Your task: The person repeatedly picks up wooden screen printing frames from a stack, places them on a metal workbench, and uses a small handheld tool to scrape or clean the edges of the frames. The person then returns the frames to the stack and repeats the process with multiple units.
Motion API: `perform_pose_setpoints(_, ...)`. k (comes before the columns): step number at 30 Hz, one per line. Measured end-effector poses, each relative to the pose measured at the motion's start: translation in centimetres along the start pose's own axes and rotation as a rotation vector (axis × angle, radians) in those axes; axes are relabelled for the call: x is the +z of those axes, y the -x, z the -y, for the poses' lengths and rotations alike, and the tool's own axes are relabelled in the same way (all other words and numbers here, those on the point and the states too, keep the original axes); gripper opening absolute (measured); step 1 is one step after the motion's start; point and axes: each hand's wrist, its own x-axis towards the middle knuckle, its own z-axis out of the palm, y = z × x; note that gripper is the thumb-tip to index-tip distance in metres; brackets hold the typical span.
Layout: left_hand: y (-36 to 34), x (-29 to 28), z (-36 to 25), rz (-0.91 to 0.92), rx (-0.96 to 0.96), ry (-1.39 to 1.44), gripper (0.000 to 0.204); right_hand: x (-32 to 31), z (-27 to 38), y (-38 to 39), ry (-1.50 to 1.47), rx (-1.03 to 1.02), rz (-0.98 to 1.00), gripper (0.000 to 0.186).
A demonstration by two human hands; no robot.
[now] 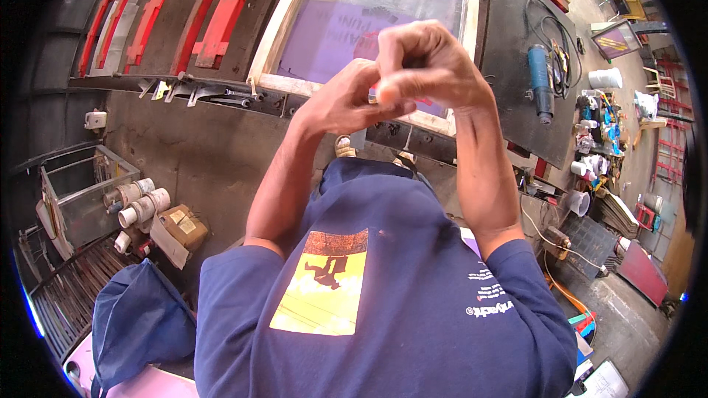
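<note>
Two hands meet up high, over the near edge of a big wooden frame (295,29) with a purple screen (354,22). That frame lies on the dark counter (199,147). The right hand (424,66) is curled shut on top. The left hand (346,99) sits just under it, fingers pinched. Between them peeks a tiny red and white thing (374,92), touching both grips and mostly hidden. I cannot tell which way it points.
</note>
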Motion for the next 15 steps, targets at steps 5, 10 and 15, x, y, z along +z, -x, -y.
perform_pose_setpoints(5, -1.1, -0.3, 1.6, -0.100, 0.182, -0.219, 0.026, 2.9, -0.7, -0.2, 0.612, -0.247, -0.650, 0.021)
perform_pose_setpoints(10, -1.8, 0.9, 1.0, -0.211, 0.116, -0.382, 0.033, 1.0, 0.4, 1.0, 1.162, -0.322, -0.653, 0.032)
perform_pose_setpoints(15, -2.6, 1.7, 0.2, -0.241, 0.039, -0.479, 0.033, 1.0, 3.6, 1.9, 1.472, 0.221, -0.411, 0.044)
